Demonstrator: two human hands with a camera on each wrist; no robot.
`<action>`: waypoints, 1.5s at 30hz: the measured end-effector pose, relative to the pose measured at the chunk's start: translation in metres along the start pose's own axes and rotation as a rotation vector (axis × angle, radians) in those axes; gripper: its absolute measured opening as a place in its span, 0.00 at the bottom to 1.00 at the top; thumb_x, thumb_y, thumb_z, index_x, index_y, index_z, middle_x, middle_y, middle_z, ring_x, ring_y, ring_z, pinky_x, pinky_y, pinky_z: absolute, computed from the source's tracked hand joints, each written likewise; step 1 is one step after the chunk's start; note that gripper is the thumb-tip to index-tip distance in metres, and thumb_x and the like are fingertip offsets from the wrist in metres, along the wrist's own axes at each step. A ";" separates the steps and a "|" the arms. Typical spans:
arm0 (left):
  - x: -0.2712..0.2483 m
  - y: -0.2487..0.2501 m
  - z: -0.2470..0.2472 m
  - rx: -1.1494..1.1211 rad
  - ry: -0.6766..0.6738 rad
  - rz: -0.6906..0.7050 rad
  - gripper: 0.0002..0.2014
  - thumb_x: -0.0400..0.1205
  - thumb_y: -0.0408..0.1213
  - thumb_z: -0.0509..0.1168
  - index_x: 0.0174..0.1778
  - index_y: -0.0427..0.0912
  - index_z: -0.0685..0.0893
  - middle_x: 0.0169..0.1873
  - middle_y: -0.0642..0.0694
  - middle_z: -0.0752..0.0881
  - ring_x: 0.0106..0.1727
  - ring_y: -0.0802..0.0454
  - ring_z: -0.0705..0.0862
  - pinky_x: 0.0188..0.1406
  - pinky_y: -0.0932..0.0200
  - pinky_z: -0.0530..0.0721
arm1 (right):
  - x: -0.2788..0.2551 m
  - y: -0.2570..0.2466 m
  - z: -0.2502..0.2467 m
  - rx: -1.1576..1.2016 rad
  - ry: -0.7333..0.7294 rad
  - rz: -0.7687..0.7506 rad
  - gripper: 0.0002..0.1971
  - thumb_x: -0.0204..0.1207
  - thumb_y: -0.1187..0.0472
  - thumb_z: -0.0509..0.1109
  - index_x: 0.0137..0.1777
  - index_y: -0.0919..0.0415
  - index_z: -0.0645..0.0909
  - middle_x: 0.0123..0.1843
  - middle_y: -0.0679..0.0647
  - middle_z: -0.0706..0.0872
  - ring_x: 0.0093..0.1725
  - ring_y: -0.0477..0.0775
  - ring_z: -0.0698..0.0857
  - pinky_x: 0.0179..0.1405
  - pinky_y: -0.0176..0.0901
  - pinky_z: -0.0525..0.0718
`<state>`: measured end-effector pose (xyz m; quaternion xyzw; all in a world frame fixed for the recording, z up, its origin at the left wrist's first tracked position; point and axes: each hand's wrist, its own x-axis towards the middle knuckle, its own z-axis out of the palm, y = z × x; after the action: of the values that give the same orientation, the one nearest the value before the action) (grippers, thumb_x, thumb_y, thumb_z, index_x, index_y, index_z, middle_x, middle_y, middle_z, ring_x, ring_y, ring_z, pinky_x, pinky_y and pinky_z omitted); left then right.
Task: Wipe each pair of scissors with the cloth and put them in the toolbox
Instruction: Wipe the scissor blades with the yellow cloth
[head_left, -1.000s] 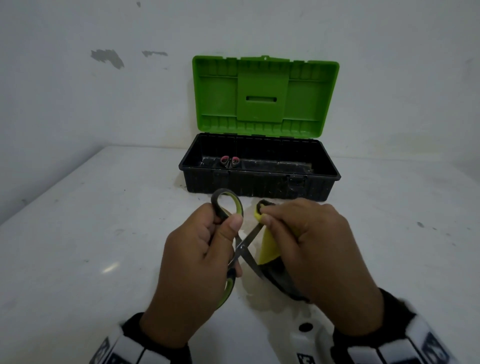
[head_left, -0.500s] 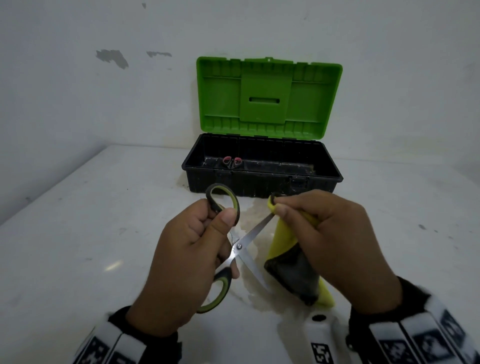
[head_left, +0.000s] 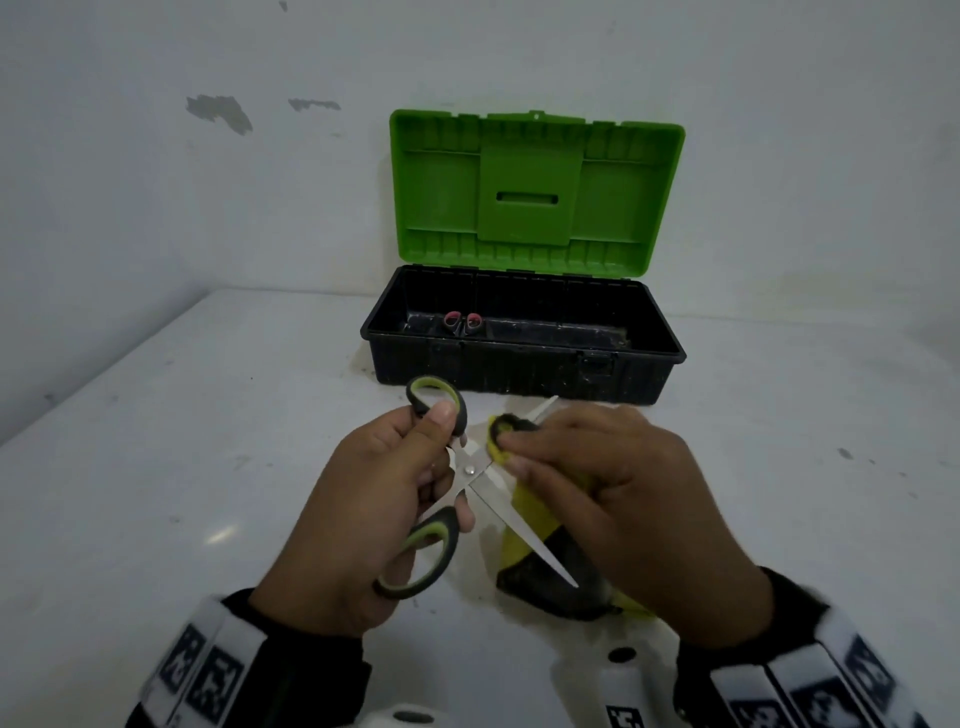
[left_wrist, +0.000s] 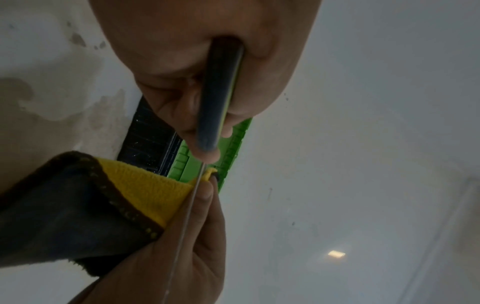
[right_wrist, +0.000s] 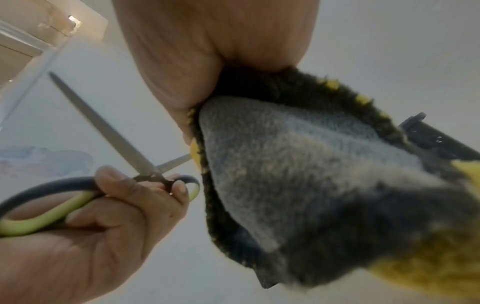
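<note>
My left hand (head_left: 395, 478) grips the black-and-green handles of a pair of scissors (head_left: 470, 470), blades spread apart, above the white table. My right hand (head_left: 582, 483) pinches a yellow and dark grey cloth (head_left: 524, 545) around the far blade, close to the pivot; that blade's tip pokes out beyond my fingers. The near blade points down to the right over the hanging cloth. In the right wrist view the cloth (right_wrist: 298, 164) fills the frame beside the scissors (right_wrist: 145, 164). The left wrist view shows the blade (left_wrist: 192, 195) edge-on against the cloth (left_wrist: 145, 191). The toolbox (head_left: 524, 338) stands open behind, with red-handled scissors (head_left: 462, 323) inside.
The toolbox's green lid (head_left: 535, 192) stands upright against the white wall. The white table (head_left: 182, 441) spreads out to both sides of my hands, with small dark specks at the right (head_left: 845, 453). A wet-looking stain lies under the hands.
The scissors have spread wider and lifted slightly. My right hand has slid the cloth down the far blade toward the pivot, baring the blade's tip.
</note>
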<state>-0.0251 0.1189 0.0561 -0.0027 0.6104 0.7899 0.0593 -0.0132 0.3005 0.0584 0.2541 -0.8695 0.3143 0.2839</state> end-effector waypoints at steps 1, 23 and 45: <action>0.001 0.001 0.000 -0.024 -0.004 -0.023 0.16 0.84 0.45 0.63 0.45 0.33 0.83 0.20 0.47 0.69 0.18 0.50 0.76 0.20 0.61 0.80 | 0.001 0.003 0.000 -0.003 0.029 0.016 0.11 0.78 0.50 0.69 0.57 0.48 0.89 0.47 0.39 0.89 0.47 0.35 0.83 0.48 0.39 0.83; 0.006 0.002 0.003 0.012 0.012 0.051 0.16 0.85 0.45 0.62 0.43 0.34 0.81 0.20 0.47 0.69 0.20 0.49 0.78 0.23 0.59 0.81 | 0.011 0.039 -0.006 0.014 0.205 0.275 0.06 0.77 0.58 0.74 0.51 0.50 0.91 0.46 0.37 0.89 0.50 0.30 0.85 0.48 0.19 0.77; 0.041 0.008 -0.019 1.749 -0.167 1.169 0.08 0.79 0.35 0.73 0.42 0.43 0.79 0.30 0.45 0.77 0.18 0.47 0.70 0.16 0.59 0.63 | 0.030 0.004 0.001 0.772 -0.221 0.909 0.21 0.73 0.43 0.73 0.42 0.64 0.92 0.41 0.63 0.93 0.46 0.63 0.92 0.62 0.63 0.85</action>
<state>-0.0679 0.1025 0.0560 0.3900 0.8677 -0.0218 -0.3074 -0.0377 0.2949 0.0761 -0.0270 -0.7385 0.6686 -0.0833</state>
